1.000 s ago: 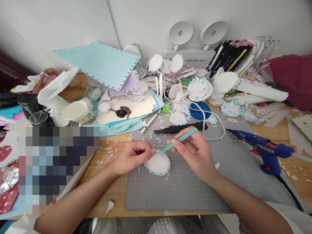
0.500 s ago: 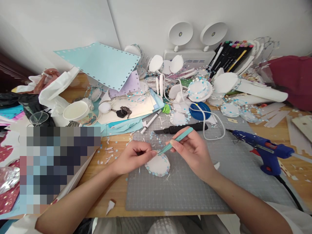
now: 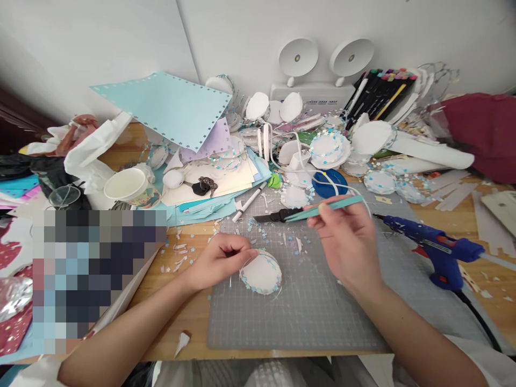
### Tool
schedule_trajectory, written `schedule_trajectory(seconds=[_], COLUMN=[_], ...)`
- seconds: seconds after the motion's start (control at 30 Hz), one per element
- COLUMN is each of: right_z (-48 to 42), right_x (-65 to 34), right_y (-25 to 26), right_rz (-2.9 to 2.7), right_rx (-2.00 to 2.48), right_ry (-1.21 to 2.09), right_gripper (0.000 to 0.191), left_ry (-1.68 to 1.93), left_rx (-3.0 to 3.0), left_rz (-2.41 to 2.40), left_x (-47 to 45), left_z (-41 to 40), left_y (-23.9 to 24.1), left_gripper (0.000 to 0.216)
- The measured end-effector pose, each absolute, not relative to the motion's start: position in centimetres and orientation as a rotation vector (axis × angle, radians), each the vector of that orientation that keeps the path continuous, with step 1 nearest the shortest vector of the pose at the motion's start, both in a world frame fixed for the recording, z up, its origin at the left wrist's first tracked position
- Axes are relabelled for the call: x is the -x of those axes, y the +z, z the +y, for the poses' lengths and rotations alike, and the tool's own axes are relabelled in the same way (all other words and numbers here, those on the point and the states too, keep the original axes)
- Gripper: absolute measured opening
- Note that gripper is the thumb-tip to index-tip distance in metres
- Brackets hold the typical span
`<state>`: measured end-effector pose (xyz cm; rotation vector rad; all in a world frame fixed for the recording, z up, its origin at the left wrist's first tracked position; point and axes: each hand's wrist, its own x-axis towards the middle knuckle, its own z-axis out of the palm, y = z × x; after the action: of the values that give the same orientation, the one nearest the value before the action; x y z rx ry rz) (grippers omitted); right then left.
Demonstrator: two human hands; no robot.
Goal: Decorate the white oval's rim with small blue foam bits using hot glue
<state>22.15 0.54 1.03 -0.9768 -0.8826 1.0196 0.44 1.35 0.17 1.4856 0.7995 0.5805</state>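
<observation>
My left hand (image 3: 226, 260) pinches the upper left edge of a white paper disc (image 3: 262, 275), whose rim carries small blue star or flower cut-outs and a thin clear strand. The disc rests on or just above the grey cutting mat (image 3: 250, 328); I cannot tell which. Up and to the right, my right hand (image 3: 349, 244) holds teal tweezers (image 3: 334, 207), tips pointing left and apart from the disc. Beneath the tweezers lies a black utility knife (image 3: 276, 216). Tiny blue cut-outs (image 3: 261, 231) and white scraps are scattered between the hands.
A blue glue gun (image 3: 437, 242) lies at the right. Behind the mat are a blue round lid (image 3: 328, 184), a white cable and a pile of decorated discs (image 3: 328, 148). Coloured paper sheets (image 3: 169, 110), a paper cup (image 3: 127, 185) and markers (image 3: 385, 94) stand around the back.
My right hand has moved the tweezers away from the disc's edge, up and to the right. My left hand stays in place on the disc.
</observation>
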Motion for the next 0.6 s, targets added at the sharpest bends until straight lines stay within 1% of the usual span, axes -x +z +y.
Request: schedule_trajectory(seconds=[0.13,0.27,0.33,0.47,0.6], right_z=[1.3,1.2,1.0,0.6,0.3], right_x=[-22.9,-23.0,-22.9,-22.5,-22.3], right_y=[2.0,2.4,2.2,1.8,1.7], right_rz=[-0.778,-0.803,-0.866,-1.109,-1.403], right_rx=[0.915,1.012,1.061,1.136,1.217], right_ry=[0.757,0.595,0.610,0.839,0.959], right_gripper=[0.008,0.009,0.011,0.016,0.011], left_ry=[0.558,0.496,0.486,0.536,0.533], left_rx=[-1.508,-1.678,-1.880,-2.180,-2.353], left_rz=[0.809,0.795,0.726,0.633,0.721], left_x=[-0.3,-0.4,-0.5,-0.8,-0.6], left_z=[1.4,1.3,1.2,1.0,0.9], left_y=[0.1,0.1,0.0,-0.3,-0.4], left_gripper=[0.043,0.043,0.042,0.037,0.032])
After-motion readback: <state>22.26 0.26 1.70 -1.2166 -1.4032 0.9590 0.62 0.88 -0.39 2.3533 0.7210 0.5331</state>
